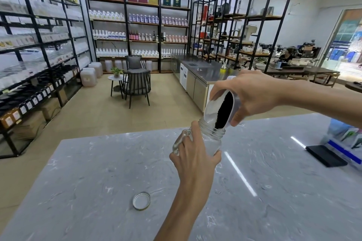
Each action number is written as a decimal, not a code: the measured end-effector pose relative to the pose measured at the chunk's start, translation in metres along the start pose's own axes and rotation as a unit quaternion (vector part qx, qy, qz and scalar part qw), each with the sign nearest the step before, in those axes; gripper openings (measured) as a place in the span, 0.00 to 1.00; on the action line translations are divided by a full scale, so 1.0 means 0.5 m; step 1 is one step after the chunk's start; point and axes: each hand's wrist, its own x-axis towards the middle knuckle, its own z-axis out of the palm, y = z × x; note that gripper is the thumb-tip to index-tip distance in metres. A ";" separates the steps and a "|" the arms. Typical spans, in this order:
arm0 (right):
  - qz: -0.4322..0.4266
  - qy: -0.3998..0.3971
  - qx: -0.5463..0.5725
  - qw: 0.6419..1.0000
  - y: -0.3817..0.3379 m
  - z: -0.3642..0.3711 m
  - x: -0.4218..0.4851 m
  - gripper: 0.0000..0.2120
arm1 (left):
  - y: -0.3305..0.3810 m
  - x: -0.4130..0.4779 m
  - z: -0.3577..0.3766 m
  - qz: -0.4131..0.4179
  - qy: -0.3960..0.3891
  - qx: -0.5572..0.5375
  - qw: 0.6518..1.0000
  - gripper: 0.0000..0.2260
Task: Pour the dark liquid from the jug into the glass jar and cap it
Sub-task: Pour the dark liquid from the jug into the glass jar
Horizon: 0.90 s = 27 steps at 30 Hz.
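Note:
My right hand point(248, 96) grips a metal jug point(216, 109) tilted steeply, its lip over the mouth of a clear glass jar point(212, 135). Dark liquid point(223, 111) lies along the jug's lower side and reaches the jar's threaded rim. My left hand point(193, 154) holds the jar by its body, next to the glass handle point(181, 139), and tips it toward the jug above the marble table point(98, 182). The jar's body looks clear. A round metal lid point(141, 201) lies on the table, inside up, nearer to me and to the left.
A black flat object point(326, 155) and a blue and white packet point(344, 139) lie at the table's right edge. Beyond the table are a floor, shelving racks with bottles, a steel counter point(197, 70) and a black chair point(136, 82).

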 end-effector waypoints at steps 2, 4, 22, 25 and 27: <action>-0.006 -0.003 -0.017 1.000 -0.005 -0.002 0.004 0.36 | 0.000 0.003 0.002 -0.004 -0.006 0.000 1.000 0.40; -0.008 -0.005 -0.024 1.000 -0.008 -0.004 0.008 0.36 | 0.000 0.005 0.004 -0.008 -0.008 0.001 1.000 0.40; -0.021 -0.022 -0.040 0.999 -0.008 -0.026 0.022 0.37 | 0.001 0.020 -0.003 -0.003 -0.008 -0.027 1.000 0.41; -0.022 -0.029 -0.043 0.998 -0.010 -0.029 0.021 0.37 | 0.002 0.021 -0.004 -0.003 -0.010 -0.028 1.000 0.41; -0.022 -0.032 -0.047 0.998 -0.011 -0.031 0.020 0.37 | 0.002 0.018 -0.004 -0.003 -0.014 -0.031 0.999 0.41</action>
